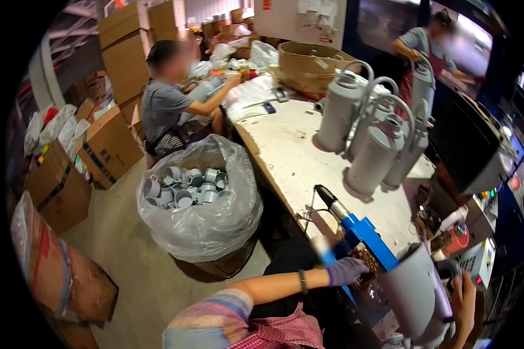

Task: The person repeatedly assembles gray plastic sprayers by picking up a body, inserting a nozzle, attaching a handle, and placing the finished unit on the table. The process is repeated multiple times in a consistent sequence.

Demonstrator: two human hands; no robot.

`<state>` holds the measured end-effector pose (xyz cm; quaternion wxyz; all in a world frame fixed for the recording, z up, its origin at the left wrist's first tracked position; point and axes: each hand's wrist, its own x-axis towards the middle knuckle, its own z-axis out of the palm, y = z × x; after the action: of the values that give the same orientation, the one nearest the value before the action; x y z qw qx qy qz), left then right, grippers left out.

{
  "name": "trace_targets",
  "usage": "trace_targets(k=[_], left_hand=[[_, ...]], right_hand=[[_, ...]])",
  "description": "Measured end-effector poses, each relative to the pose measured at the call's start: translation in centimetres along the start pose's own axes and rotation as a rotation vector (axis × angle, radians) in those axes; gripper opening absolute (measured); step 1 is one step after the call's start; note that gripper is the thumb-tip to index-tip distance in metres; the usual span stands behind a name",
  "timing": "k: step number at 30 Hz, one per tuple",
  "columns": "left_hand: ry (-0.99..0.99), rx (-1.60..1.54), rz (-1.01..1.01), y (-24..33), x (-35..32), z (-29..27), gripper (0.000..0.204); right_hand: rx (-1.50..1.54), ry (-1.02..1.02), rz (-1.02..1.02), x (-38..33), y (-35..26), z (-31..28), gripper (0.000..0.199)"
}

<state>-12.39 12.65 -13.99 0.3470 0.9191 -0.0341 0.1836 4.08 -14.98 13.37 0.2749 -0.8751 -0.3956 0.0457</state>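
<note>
A large grey plastic watering can [410,288] leans at the lower right, its ridged side facing me. My bare right hand [463,298] is closed around its handle on the far right. My left hand [348,271], in a purple-grey glove, reaches beside a heap of small brass-coloured parts [365,260]. Its fingers are drawn together at the heap; what they hold, if anything, is hidden. Just above that hand a blue metal fixture [368,237] carries a black-handled tool with a metal barrel [333,202], which looks like a soldering iron.
Several grey cans with curved tubes [370,156] stand on the white table [279,136]. Left of the table, a plastic-lined bin [201,232] holds small grey cups. A seated co-worker [172,96] handles a grey can; another person [428,52] stands beyond. Cardboard boxes [108,145] line the left side.
</note>
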Motion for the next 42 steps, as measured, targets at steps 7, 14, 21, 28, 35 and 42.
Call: trace_targets(k=[7,14,21,28,35,42], left_hand=[[-0.282,0.377,-0.123,-2.6,5.3,6.3,0.029],[-0.287,0.326,-0.242,-0.2,4.5,1.5,0.027],[0.031,0.039,-0.269,-0.3,3.5,0.2,0.026],[0.03,-0.985,-0.477,3.2,1.5,-4.6,0.027],[-0.069,-0.993,-0.331,10.7,8.3,-4.7,0.022],[-0.126,-0.755,-0.152,15.4,15.0,3.0,0.025]], right_hand=[[-0.12,-0.053,0.133,-6.3,4.5,-1.9,0.038],[0.004,0.055,0.219,-10.3,7.0,-2.0,0.037],[-0.017,-0.028,0.524,-13.9,14.0,-3.1,0.037],[0.27,0.208,0.34,-19.6,14.5,-2.4,0.022],[0.138,0.231,0.481,-19.1,12.2,-1.4,0.022],[0.2,0.339,0.626,-24.6,14.1,-0.6,0.022]])
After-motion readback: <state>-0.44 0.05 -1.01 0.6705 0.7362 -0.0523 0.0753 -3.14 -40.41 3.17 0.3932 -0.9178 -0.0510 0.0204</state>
